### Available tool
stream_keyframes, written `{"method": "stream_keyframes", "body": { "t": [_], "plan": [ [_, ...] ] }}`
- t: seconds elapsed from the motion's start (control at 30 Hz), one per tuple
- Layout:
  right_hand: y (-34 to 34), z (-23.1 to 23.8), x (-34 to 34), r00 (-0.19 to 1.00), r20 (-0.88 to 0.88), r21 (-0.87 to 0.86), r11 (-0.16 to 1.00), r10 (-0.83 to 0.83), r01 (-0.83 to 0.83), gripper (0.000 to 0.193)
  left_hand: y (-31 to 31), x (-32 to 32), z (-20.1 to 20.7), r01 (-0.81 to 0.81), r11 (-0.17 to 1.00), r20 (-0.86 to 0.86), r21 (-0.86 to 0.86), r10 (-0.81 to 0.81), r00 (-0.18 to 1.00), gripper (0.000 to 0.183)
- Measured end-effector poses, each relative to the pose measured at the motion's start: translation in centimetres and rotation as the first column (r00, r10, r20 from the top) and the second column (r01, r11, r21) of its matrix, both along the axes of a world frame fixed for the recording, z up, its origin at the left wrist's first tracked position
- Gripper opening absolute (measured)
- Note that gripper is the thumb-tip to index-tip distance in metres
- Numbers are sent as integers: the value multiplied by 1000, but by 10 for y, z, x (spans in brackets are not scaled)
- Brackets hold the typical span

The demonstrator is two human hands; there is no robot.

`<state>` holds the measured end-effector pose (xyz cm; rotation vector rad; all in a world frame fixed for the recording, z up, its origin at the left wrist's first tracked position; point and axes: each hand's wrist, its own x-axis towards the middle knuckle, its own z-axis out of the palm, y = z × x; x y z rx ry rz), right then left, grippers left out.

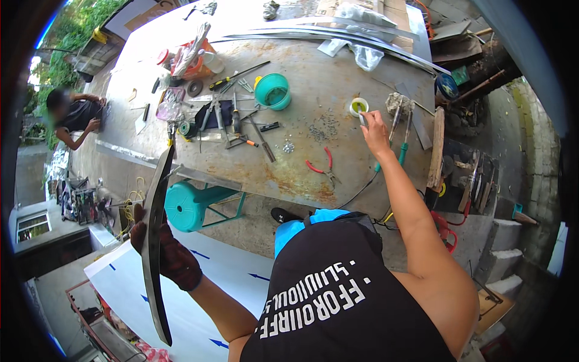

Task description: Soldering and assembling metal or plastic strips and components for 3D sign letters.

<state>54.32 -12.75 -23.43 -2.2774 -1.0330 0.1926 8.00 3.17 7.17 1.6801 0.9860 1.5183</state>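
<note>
In my gloved left hand [175,260] I grip a long, curved, dark metal strip [154,241], held upright off the left front of the table. The glove is dark red and black, and the strip hides part of its fingers. My bare right hand [377,131] reaches over the table to a small white cup [351,112] with something yellow-green in it. Its fingers are closed in a pinch on a thin pale stick [363,120] at the cup's near rim; the stick's exact kind is too small to tell. Beside that hand lie two soldering irons [404,148] with green handles, their tips by a greyish lump [398,104].
Red-handled pliers [319,163], scattered small metal bits [322,128] and a green bowl [287,96] lie on the metal table [253,175]. Several hand tools lie farther left. A green stool [184,208] stands under the front edge. Another person [75,117] works at the far left.
</note>
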Motion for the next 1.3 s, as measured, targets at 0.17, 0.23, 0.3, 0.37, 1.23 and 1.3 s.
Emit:
{"method": "stream_keyframes", "body": {
  "t": [0.17, 0.23, 0.3, 0.37, 1.23, 1.3],
  "plan": [
    [11, -22, 12, 999, 32, -11, 1000, 9, -9, 34, 1, -4, -2, 34, 999, -45, 42, -32, 998, 44],
    [12, -27, 17, 998, 65, 17, 1000, -19, 18, 26, 4, -12, -7, 7, 999, -77, 52, -3, 997, 44],
    [13, -29, 22, 997, 76, 68, 997, -32, 26, 18, 6, -17, -10, -17, 998, -110, 60, 24, 994, 43],
    [15, -28, 25, 996, 3, 108, 990, -93, 92, 14, 6, -17, -11, -27, 999, -72, 22, 29, 997, 42],
    [0, -16, 61, 970, 238, -42, 998, 56, -47, 12, 5, -4, -6, 22, 999, 61, -45, -20, 998, 44],
    [0, -9, 60, 970, 236, -45, 997, 65, -56, 12, 6, -6, -9, 19, 998, 74, -54, -15, 997, 44]
  ]
}}
